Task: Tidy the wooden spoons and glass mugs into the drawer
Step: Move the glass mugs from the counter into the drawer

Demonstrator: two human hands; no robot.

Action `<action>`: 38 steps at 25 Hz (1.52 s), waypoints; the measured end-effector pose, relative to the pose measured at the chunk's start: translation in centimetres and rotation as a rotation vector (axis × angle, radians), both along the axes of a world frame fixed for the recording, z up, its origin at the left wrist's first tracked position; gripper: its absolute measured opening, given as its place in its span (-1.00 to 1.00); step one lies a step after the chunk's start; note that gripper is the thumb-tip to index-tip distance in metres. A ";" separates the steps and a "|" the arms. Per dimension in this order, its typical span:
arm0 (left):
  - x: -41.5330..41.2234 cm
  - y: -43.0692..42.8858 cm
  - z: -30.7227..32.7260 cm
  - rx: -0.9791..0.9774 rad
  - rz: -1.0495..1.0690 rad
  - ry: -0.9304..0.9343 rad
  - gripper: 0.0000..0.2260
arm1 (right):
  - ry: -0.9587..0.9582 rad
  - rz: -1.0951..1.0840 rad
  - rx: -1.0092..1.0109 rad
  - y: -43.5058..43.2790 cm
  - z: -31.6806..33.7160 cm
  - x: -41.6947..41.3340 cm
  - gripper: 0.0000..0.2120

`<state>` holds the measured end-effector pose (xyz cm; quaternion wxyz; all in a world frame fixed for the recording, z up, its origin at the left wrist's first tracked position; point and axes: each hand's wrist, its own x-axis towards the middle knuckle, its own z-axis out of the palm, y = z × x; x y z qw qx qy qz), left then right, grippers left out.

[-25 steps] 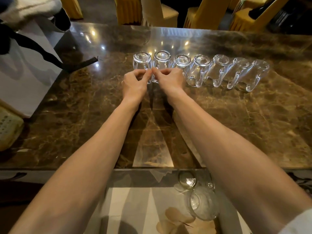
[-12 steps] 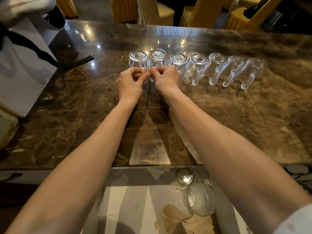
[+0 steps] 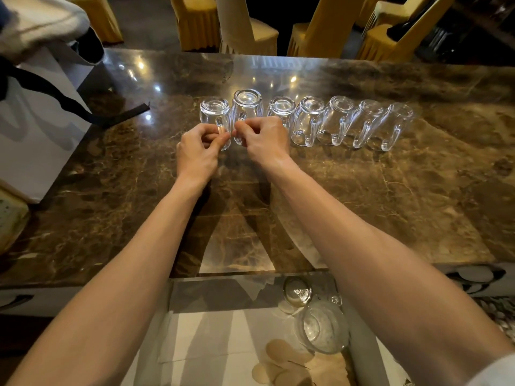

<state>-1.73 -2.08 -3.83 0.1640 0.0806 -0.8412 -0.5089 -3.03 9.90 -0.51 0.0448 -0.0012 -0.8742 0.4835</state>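
Observation:
Several clear glass mugs stand upside down in a row on the brown marble counter point(image 3: 390, 207). My left hand point(image 3: 198, 151) pinches the handle of the leftmost mug point(image 3: 214, 112). My right hand point(image 3: 264, 140) pinches the handle of the second mug point(image 3: 246, 103), which sits higher than its neighbours. The other mugs point(image 3: 338, 118) stretch to the right, untouched. Below the counter edge the drawer point(image 3: 217, 330) is open; it holds two glass mugs point(image 3: 323, 327) and wooden spoons point(image 3: 281, 360) at its near right.
A white paper bag with dark straps point(image 3: 36, 129) stands on the counter's left end. Chairs with yellow covers point(image 3: 320, 32) line the far side. My forearms cross above the drawer's opening.
The second mug has risen out of line with the row, in my right hand's grip. My left hand keeps its hold on the first mug's handle.

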 end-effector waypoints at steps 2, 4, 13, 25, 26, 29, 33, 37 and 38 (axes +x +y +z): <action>0.8 -0.2 0.5 -0.005 -0.006 0.012 -0.80 | 0.025 0.039 -0.015 0.2 0.6 0.9 -0.80; 2.0 -0.4 1.2 -0.007 -0.014 0.028 -0.82 | 0.042 0.084 -0.013 0.5 1.2 2.0 -0.80; 12.0 -0.8 3.9 0.050 -0.092 0.085 -0.82 | 0.022 0.272 -0.154 4.1 3.2 10.6 -0.84; 26.5 -1.6 3.4 0.174 -0.105 0.072 -0.82 | 0.005 0.544 -0.153 6.3 2.0 23.4 -0.86; 27.4 -1.8 3.0 0.171 -0.110 0.052 -0.83 | -0.008 0.553 -0.158 6.3 1.4 24.2 -0.85; 29.4 -2.1 1.5 0.208 -0.119 -0.023 -0.82 | -0.030 0.561 -0.146 6.5 -0.7 25.9 -0.85; 31.1 -1.9 -0.8 0.216 -0.146 -0.119 -0.83 | -0.060 0.569 -0.097 7.0 -3.8 27.5 -0.88; 31.9 -2.0 -2.9 0.204 -0.162 -0.239 -0.83 | -0.133 0.557 -0.004 7.5 -6.6 28.2 -0.86; 32.0 -2.0 -3.3 0.201 -0.163 -0.268 -0.80 | -0.146 0.569 0.017 7.6 -7.1 28.2 -0.84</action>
